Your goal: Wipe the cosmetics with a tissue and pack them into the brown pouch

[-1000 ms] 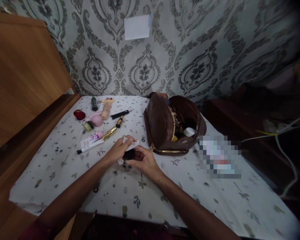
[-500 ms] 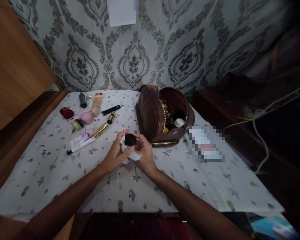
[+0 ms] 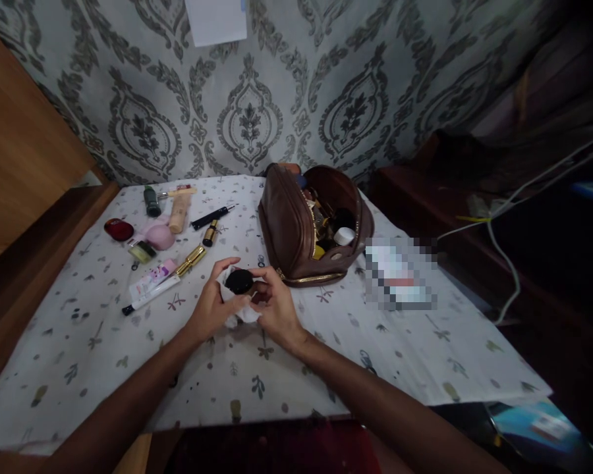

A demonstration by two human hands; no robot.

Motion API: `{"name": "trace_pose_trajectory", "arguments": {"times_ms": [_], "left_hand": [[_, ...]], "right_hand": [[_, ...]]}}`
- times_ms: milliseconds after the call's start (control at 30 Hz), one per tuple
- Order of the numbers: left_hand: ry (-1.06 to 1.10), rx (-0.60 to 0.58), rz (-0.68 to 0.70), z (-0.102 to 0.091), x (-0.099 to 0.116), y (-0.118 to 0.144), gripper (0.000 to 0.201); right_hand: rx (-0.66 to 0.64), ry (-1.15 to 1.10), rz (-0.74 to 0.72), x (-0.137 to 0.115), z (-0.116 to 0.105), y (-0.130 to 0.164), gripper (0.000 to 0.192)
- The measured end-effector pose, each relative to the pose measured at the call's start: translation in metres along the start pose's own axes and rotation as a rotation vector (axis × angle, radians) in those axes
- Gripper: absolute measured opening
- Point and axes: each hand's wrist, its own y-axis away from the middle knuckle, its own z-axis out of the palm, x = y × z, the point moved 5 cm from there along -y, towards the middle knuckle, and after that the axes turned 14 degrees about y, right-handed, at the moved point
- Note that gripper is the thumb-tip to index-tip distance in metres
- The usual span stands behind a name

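Observation:
My left hand (image 3: 211, 304) and my right hand (image 3: 275, 308) meet over the middle of the table. Between them sits a small round black container (image 3: 239, 282) wrapped partly in a white tissue (image 3: 241, 315). The left hand cups the tissue against the container from the left; the right hand's fingers grip the container from the right. Just behind my right hand stands an open brown leather cosmetic bag (image 3: 291, 230) with several small items inside.
A white cloth with a small leaf print (image 3: 103, 329) covers the table. Several cosmetics lie at the back left: gold lipsticks (image 3: 190, 261), a pink sponge (image 3: 160, 237), a red compact (image 3: 118, 229), a white tube (image 3: 151, 279), a black pencil (image 3: 210, 217). White cables (image 3: 504, 257) hang at right.
The black container has turned in my hands so its round top faces up, with the tissue now under and left of it. The camera has tilted down and right.

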Motion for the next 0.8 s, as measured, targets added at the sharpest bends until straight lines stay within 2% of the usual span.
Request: {"name": "trace_pose_trajectory", "arguments": {"times_ms": [167, 300, 433, 700, 800], "left_hand": [[-0.108, 0.03, 0.023, 0.004, -0.001, -0.001, 0.074], [-0.109, 0.024, -0.005, 0.004, -0.005, 0.001, 0.047], [-0.073, -0.007, -0.001, -0.001, -0.005, 0.001, 0.035], [-0.195, -0.001, 0.038, -0.008, 0.003, -0.001, 0.035], [-0.253, 0.01, 0.065, -0.007, 0.006, -0.002, 0.037]], "right_hand": [[0.131, 0.379, -0.24, -0.014, -0.01, 0.007, 0.049], [0.098, 0.466, -0.296, -0.018, -0.009, 0.008, 0.058], [0.021, 0.301, -0.254, -0.017, -0.005, 0.005, 0.055], [-0.118, -0.068, -0.105, -0.013, 0.001, 0.004, 0.045], [-0.109, -0.15, -0.039, -0.009, 0.001, 0.003, 0.044]]}}
